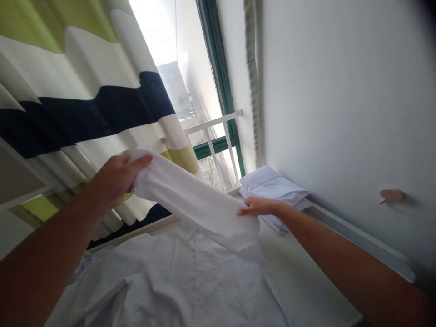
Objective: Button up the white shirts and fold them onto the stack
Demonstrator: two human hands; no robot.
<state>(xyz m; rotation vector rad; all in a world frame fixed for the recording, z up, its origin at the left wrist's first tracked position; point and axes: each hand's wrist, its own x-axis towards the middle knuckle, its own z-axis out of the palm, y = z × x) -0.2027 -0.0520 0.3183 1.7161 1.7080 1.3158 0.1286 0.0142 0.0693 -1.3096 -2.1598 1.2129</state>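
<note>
A white button-front shirt point(218, 281) lies spread over the surface before me, its collar toward the window. One of its sleeves point(194, 195) is lifted and stretched between my two hands. My left hand point(117, 177) pinches the sleeve's far end, thumb on top and fingers underneath. Lower and to the right, my right hand point(255, 206) grips the sleeve closer to the shoulder, fingers mostly hidden beneath the cloth. Just behind my right hand sits a folded white garment point(272, 184).
A white railing point(213, 122) stands in front of the green-framed window point(221, 68). Striped curtains point(102, 109) hang at the left. Along the right wall point(340, 113) runs a pale rail point(361, 240), with a pink round hook point(391, 195) above it.
</note>
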